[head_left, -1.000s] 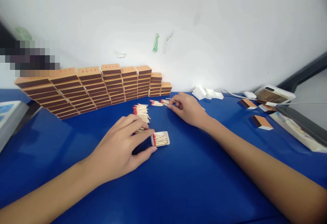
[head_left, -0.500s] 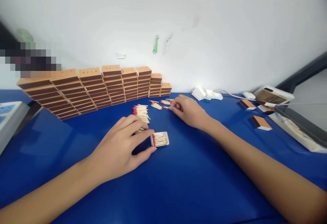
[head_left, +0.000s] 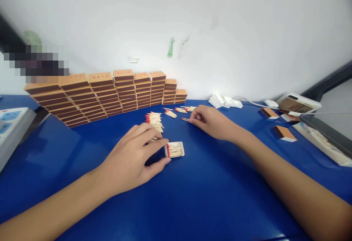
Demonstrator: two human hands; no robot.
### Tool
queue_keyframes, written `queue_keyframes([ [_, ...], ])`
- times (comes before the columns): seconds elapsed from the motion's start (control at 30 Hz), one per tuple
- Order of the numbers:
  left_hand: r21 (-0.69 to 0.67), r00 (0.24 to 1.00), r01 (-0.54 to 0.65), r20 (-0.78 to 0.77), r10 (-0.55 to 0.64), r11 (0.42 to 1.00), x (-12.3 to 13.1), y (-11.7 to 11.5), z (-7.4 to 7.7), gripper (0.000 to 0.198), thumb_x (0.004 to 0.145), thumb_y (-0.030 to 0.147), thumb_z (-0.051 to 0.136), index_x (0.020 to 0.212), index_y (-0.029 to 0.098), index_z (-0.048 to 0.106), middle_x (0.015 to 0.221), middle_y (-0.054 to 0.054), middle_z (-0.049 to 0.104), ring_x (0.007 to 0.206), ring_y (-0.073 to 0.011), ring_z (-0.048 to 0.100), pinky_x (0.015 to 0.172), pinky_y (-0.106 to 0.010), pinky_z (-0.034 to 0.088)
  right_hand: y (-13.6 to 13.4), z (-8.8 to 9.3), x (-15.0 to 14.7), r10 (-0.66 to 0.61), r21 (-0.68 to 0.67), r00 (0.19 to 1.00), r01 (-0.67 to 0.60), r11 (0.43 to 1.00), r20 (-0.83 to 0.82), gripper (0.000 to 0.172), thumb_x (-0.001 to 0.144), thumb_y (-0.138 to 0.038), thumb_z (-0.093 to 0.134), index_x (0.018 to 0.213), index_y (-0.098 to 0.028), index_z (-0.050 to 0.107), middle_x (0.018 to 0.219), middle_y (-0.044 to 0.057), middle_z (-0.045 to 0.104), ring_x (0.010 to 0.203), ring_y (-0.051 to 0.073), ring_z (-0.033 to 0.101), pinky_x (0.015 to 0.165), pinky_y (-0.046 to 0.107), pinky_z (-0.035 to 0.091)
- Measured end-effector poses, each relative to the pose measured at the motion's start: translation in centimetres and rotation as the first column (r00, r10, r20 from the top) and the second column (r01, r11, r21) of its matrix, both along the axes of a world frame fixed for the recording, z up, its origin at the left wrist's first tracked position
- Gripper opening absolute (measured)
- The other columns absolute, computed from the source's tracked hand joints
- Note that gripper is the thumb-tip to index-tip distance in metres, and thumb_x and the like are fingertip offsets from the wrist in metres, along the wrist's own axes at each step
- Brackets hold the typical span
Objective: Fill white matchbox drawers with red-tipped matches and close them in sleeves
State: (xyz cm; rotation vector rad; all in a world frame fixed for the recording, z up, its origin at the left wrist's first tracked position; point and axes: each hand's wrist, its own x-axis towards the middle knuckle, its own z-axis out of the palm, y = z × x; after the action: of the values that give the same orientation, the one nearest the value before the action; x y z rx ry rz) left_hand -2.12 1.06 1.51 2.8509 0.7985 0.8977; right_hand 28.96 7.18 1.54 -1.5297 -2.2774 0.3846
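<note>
My left hand grips the left end of a small white matchbox tray between thumb and index finger. In the tray lie several matches, their red heads to the left. My right hand is closed in a pinch on a match, whose red head points left, just above or on the table. A larger heap of matches lies behind the left fingers, which partly hide it. Smaller groups of loose matches lie farther back, some close to my right hand.
Stacked matchboxes form a wall along the back left. White empty trays sit against the wall, with a white cable nearby. At the right are loose matchboxes and a white device. A white box-like object stands at left.
My right hand has drawn slightly toward me and right from the loose matches, with a match in its fingertips. The left hand still holds the tray. The view has shifted a little.
</note>
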Motion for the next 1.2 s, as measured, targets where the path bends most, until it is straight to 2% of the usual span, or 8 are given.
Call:
queue_keyframes([
  [0.2, 0.01, 1.0, -0.001, -0.02, 0.001, 1.0, 0.1, 0.1, -0.1, 0.025, 0.1, 0.03, 0.072, 0.121, 0.016, 0.074, 0.113, -0.011, 0.073, 0.109, -0.0276, 0.066, 0.092, -0.046, 0.055, -0.1, -0.1, -0.2, -0.024, 0.011, 1.0, 0.024, 1.0, 0.02, 0.019, 0.1, -0.034, 0.064, 0.089, -0.02, 0.07, 0.085, 0.005, 0.066, 0.07, 0.019, 0.057, 0.065, 0.033, 0.04],
  [0.4, -0.001, 1.0, -0.002, -0.003, 0.002, 1.0, 0.0, 0.0, 0.0, 0.024, 0.101, 0.03, 0.072, 0.12, 0.016, 0.074, 0.112, -0.011, 0.074, 0.109, -0.0272, 0.065, 0.092, -0.046, 0.055, -0.2, -0.1, -0.3, 0.003, 0.027, 0.999, -0.004, 1.0, 0.048, 0.013, 0.098, -0.026, 0.063, 0.09, -0.02, 0.071, 0.087, 0.005, 0.066, 0.073, 0.019, 0.057, 0.068, 0.033, 0.041],
  [0.57, 0.006, 1.0, -0.003, -0.015, 0.003, 1.0, 0.0, 0.0, -0.1, 0.025, 0.102, 0.031, 0.07, 0.121, 0.017, 0.074, 0.112, -0.011, 0.074, 0.108, -0.0272, 0.065, 0.09, -0.045, 0.055, 0.1, -0.2, 0.3, 0.024, 0.044, 0.997, -0.027, 0.999, 0.072, 0.015, 0.1, -0.026, 0.06, 0.09, -0.02, 0.07, 0.087, 0.006, 0.065, 0.073, 0.019, 0.056, 0.067, 0.033, 0.04],
  [0.73, 0.015, 1.0, 0.004, -0.017, -0.004, 1.0, 0.1, 0.0, -0.1, 0.024, 0.101, 0.031, 0.071, 0.12, 0.017, 0.074, 0.113, -0.011, 0.074, 0.108, -0.0274, 0.065, 0.09, -0.046, 0.055, 0.3, -0.5, 0.5, -0.017, 0.066, 0.998, 0.014, 0.998, 0.053, 0.011, 0.098, -0.031, 0.065, 0.095, -0.021, 0.068, 0.082, 0.004, 0.064, 0.07, 0.019, 0.056, 0.065, 0.033, 0.04],
  [0.97, 0.042, 0.999, -0.05, 0.021, 0.049, 0.998, 0.2, 0.0, 0.1, 0.021, 0.1, 0.03, 0.072, 0.117, 0.017, 0.075, 0.111, -0.01, 0.074, 0.107, -0.0276, 0.065, 0.093, -0.047, 0.056, 0.4, -0.4, 0.5, 0.007, 0.062, 0.999, -0.01, 0.998, 0.051, 0.013, 0.098, -0.021, 0.059, 0.09, -0.02, 0.068, 0.086, 0.006, 0.065, 0.073, 0.02, 0.057, 0.068, 0.033, 0.042],
  [1.1, 0.071, 0.994, -0.106, 0.044, 0.103, 0.992, 0.2, 0.1, 0.1, 0.02, 0.099, 0.029, 0.072, 0.113, 0.016, 0.076, 0.108, -0.01, 0.075, 0.105, -0.0281, 0.065, 0.094, -0.049, 0.057, -0.9, 0.4, -0.7, 0.043, 0.074, 0.999, -0.042, 0.996, -0.019, 0.013, 0.102, -0.026, 0.06, 0.091, -0.021, 0.067, 0.084, 0.004, 0.062, 0.07, 0.019, 0.054, 0.066, 0.032, 0.041],
  [1.2, 0.079, 0.99, -0.132, 0.06, 0.127, 0.988, 0.3, 0.1, 0.3, 0.019, 0.099, 0.03, 0.072, 0.112, 0.016, 0.076, 0.108, -0.01, 0.076, 0.102, -0.0277, 0.064, 0.092, -0.049, 0.057, -2.7, 1.6, -2.5, 0.136, 0.057, 0.987, -0.131, 0.99, -0.086, 0.014, 0.105, -0.029, 0.06, 0.094, -0.023, 0.067, 0.083, 0.002, 0.062, 0.07, 0.018, 0.054, 0.066, 0.032, 0.041],
])
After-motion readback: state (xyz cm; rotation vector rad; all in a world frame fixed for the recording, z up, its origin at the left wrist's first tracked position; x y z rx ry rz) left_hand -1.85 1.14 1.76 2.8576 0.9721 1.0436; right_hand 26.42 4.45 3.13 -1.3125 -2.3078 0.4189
